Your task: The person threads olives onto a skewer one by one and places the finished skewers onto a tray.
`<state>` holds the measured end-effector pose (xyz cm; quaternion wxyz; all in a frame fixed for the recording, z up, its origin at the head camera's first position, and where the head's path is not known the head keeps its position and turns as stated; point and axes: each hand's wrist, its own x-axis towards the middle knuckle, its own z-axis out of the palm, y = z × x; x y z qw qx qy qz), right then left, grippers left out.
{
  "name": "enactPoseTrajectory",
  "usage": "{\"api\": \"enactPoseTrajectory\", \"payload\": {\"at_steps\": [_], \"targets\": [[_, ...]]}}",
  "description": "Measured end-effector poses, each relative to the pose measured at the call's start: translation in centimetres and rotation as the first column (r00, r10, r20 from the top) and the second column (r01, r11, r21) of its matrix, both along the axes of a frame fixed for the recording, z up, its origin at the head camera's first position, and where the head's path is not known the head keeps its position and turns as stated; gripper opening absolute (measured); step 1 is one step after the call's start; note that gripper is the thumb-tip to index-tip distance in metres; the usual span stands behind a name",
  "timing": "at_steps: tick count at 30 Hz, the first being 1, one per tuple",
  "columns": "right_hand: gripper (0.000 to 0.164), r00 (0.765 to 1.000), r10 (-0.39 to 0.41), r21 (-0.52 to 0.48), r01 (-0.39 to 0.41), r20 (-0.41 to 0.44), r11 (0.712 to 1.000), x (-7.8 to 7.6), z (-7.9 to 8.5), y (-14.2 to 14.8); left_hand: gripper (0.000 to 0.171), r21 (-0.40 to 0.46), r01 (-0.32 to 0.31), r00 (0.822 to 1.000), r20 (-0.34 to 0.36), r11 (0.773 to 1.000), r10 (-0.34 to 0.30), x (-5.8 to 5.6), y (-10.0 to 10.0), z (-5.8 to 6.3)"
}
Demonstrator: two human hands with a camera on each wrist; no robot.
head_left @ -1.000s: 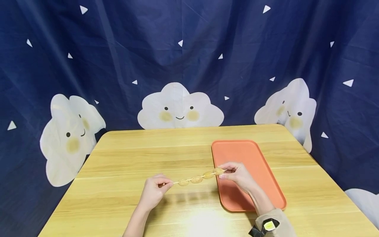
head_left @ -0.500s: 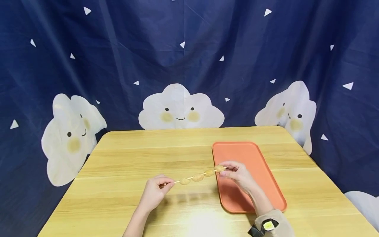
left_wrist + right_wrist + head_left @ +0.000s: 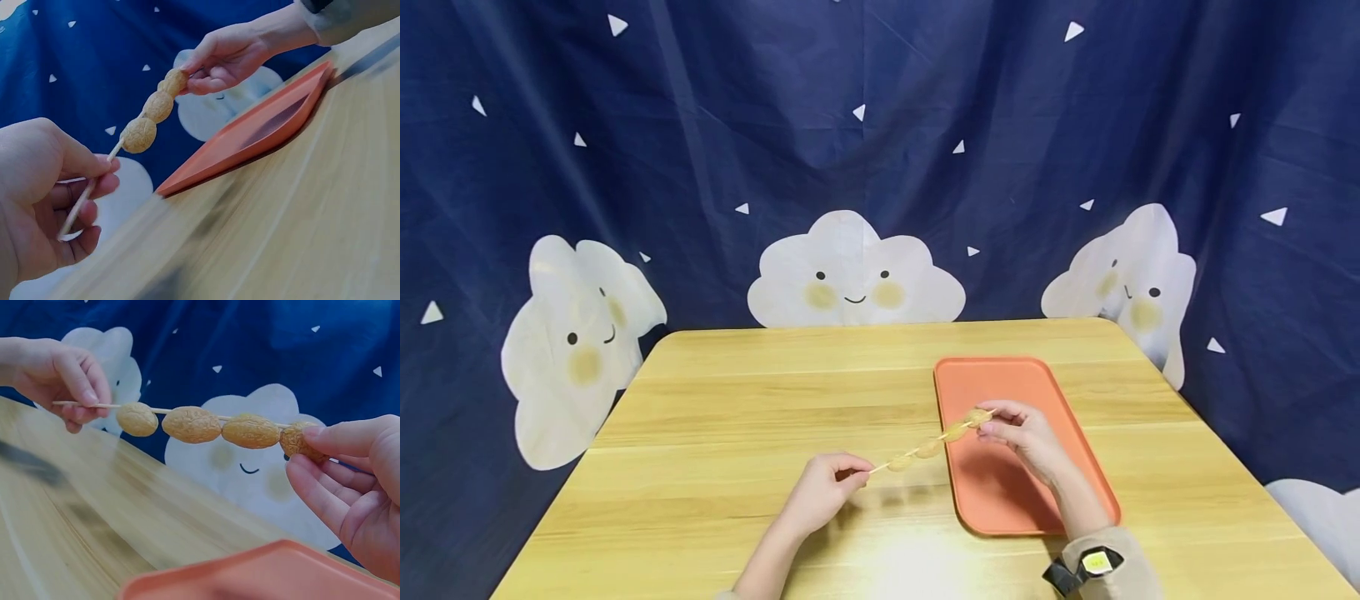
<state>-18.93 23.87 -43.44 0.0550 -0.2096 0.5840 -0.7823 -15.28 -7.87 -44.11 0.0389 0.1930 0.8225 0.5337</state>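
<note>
A thin wooden skewer threaded with several brown, wrinkled oval balls is held in the air between both hands. My left hand pinches the bare stick end between thumb and fingers. At the other end my right hand pinches the last ball with its thumb and fingers. The skewer slopes up from left to right in the head view. Its right end hangs over the orange tray, apart from it.
The orange tray lies flat on the right part of the wooden table. A dark blue curtain with white clouds hangs behind the table. A strap with a yellow-faced device sits on the right sleeve.
Both hands have moved to the right with the skewer, and the right hand is further over the tray. The skewer slopes more steeply than before. The tray has stayed in place.
</note>
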Motion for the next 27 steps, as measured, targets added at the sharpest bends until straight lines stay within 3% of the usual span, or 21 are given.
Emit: {"api": "enactPoseTrajectory", "payload": {"at_steps": [5, 10, 14, 19, 23, 27], "targets": [[0.031, 1.0, 0.007, 0.004, -0.007, -0.013, 1.0, -0.3, 0.0, 1.0, 0.013, 0.061, 0.058, 0.995, 0.075, 0.996, -0.063, 0.3, 1.4, -0.1], [0.031, 1.0, -0.011, -0.015, 0.011, -0.014, 1.0, -0.5, 0.4, 1.7, 0.015, 0.093, 0.125, 0.978, 0.158, 0.988, -0.139, 0.5, 3.4, -0.4], [0.031, 0.998, -0.07, -0.036, 0.07, -0.002, 0.997, -0.5, 1.1, 2.3, 0.013, 0.116, 0.169, 0.959, 0.209, 0.979, -0.19, 0.7, 5.7, -0.7], [0.028, 0.984, -0.177, -0.022, 0.177, 0.014, 0.984, -0.5, 1.5, 3.2, 0.01, 0.195, 0.176, 0.935, 0.273, 0.965, -0.226, 0.8, 8.9, -1.5], [0.024, 0.969, -0.245, 0.049, 0.246, -0.022, 0.968, -0.7, 0.7, 4.5, 0.01, 0.284, 0.162, 0.917, 0.311, 0.945, -0.251, 0.9, 11.3, -2.0], [0.032, 0.964, -0.249, 0.07, 0.256, -0.097, 0.964, -1.4, -1.7, 6.8, 0.011, 0.382, 0.133, 0.895, 0.351, 0.915, -0.277, 1.2, 13.2, -2.2]]}}
